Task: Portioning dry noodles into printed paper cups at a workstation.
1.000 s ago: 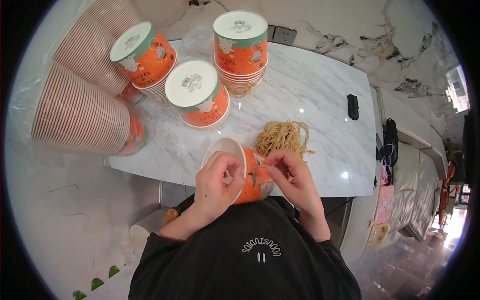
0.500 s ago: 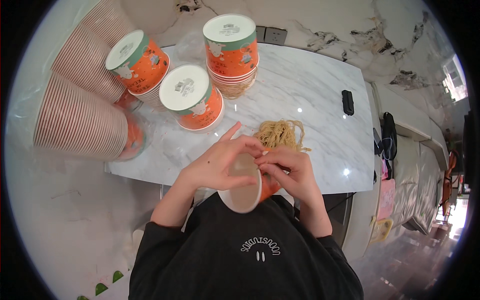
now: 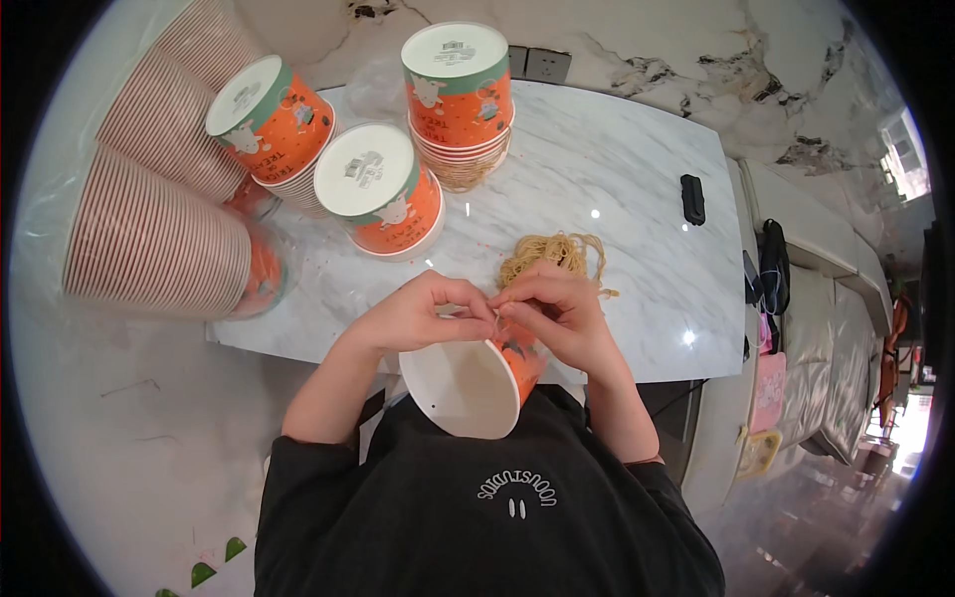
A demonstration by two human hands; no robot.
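We see the left hand and right hand with fingers closed, pinching together at the rim of an orange paper cup tipped toward the body at the marble surface edge, tan string bundle just beyond.

White marble table, veined marble wall with socket, pale floor, bright window at right
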